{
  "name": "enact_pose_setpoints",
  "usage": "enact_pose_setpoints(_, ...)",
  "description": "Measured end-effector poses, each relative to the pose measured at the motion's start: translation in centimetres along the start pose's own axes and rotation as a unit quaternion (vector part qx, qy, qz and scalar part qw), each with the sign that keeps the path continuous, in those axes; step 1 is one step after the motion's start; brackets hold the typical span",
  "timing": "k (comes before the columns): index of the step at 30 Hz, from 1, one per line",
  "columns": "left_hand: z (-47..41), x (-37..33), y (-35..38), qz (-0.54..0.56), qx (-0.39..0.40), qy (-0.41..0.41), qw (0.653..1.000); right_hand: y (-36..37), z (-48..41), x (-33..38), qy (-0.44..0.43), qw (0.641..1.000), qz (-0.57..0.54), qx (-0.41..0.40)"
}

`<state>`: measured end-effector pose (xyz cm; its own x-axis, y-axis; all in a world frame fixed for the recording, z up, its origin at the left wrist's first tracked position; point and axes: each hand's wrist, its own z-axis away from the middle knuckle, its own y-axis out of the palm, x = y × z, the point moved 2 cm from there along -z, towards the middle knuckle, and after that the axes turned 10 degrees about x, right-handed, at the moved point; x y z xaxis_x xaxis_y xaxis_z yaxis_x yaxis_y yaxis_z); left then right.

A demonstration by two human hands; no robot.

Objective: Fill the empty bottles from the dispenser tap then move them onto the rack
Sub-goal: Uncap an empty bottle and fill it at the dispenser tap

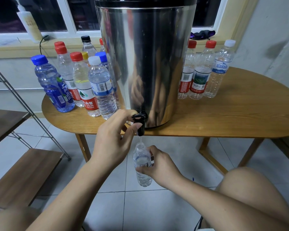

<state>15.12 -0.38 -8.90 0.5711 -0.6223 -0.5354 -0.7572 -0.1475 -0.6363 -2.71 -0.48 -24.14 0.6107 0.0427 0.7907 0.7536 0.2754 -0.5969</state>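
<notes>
left hand (113, 139) curled round the black tap (140, 124) at the foot of the steel dispenser (145, 55), index finger hooked over the lever, thumb against the spout; right hand (158, 165) wrapped round the middle of a small clear bottle (143, 164), uncapped, upright, held below the table edge and straight under the spout; thin stream of water (141, 139) from the spout into the bottle's mouth; dispenser upright near the near edge of the oval wooden table (232, 117); just left of it, a tight cluster of capped bottles (83, 84), with red, blue, white, yellow and black caps, water visible in several; to the right of it, three more capped bottles (202, 72) in a row, two red caps and one white; at the left edge of the scene, a rack (23, 172) with a wire frame and brown wooden shelves, standing on the grey tiled floor (140, 210); far behind, a window sill (10, 49) with a white pump bottle (29, 22) on the left and a dark cloth (202, 34) on the right; bare knee (250, 189) at the near right.
</notes>
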Motion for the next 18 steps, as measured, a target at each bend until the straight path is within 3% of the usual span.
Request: enact_pose_setpoints(18, 0.02, -0.09, 0.02, -0.004, -0.001, -0.004, 1.0, -0.09, 0.03, -0.03, 0.0, 1.0, -0.002, 0.005)
